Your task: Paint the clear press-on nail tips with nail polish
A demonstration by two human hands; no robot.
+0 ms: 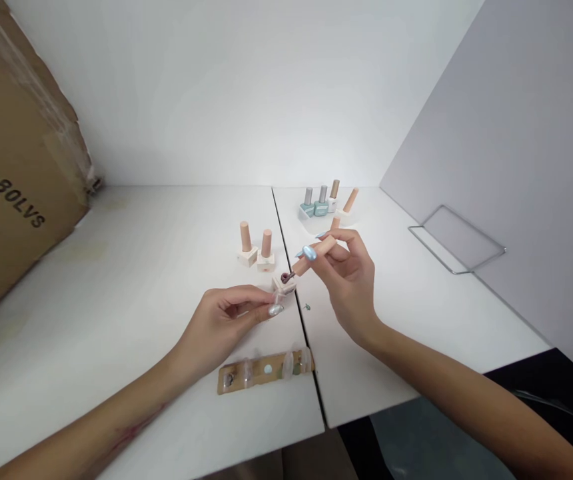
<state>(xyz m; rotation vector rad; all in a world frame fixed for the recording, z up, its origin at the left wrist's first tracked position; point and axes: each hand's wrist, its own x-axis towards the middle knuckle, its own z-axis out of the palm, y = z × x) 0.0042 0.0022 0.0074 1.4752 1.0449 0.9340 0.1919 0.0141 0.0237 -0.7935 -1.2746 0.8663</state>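
My right hand (350,283) pinches the peach cap of a nail polish brush (315,256), with the dark-tipped end angled down to the left. Right below that tip stands an uncapped white polish bottle (289,288). In my left hand (231,312), thumb and fingers are closed on a small clear false nail (277,297), partly covered by the fingertips and close to the bottle. Nearer to me lies a brown strip (261,379) with several clear false nails on it. Two capped white bottles with peach caps, one (247,245) beside the other (266,253), stand behind my left hand.
A clear tray (311,225) at the back holds teal and white polish bottles. On the right lies a metal wire frame (456,272) against the grey panel. A large cardboard box (21,153) stands at left. A dark seam (286,240) divides the white tabletops.
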